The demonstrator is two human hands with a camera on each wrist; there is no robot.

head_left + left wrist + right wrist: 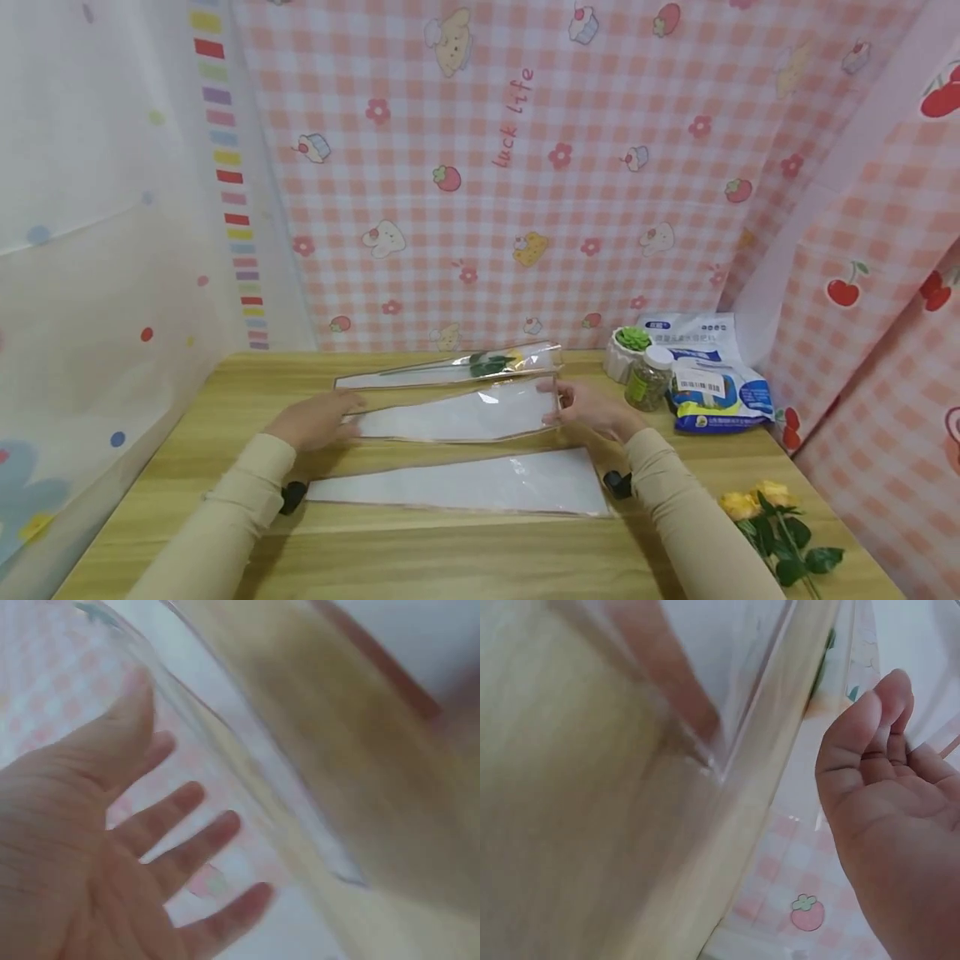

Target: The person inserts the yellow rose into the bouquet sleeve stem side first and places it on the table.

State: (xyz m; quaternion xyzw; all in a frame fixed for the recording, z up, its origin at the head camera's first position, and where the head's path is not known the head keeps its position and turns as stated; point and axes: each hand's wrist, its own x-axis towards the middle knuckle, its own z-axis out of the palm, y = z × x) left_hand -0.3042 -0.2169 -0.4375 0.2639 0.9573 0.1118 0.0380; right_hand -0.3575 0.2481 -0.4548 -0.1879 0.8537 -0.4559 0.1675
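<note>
Three long tapering flower sleeves of clear and white film with brown edges lie one behind another on the table. At the wide right end of the middle sleeve (457, 412), my right hand (596, 408) pinches the edge with bent fingers. My left hand (318, 419), slightly blurred, is at its narrow left end. In the left wrist view the left hand's fingers (199, 855) are spread and fairly straight. The back sleeve (420, 373) contains a yellow flower with green leaves (495, 363). Nearest me is the front sleeve (465, 483), lying flat between the forearms.
At the back right stand a potted succulent (628, 354), a lidded jar (649, 382) and blue-and-white packets (720, 396). Yellow roses (761, 504) with leafy stems lie at the front right. A checked pink cloth (510, 208) hangs behind the wooden table (420, 554).
</note>
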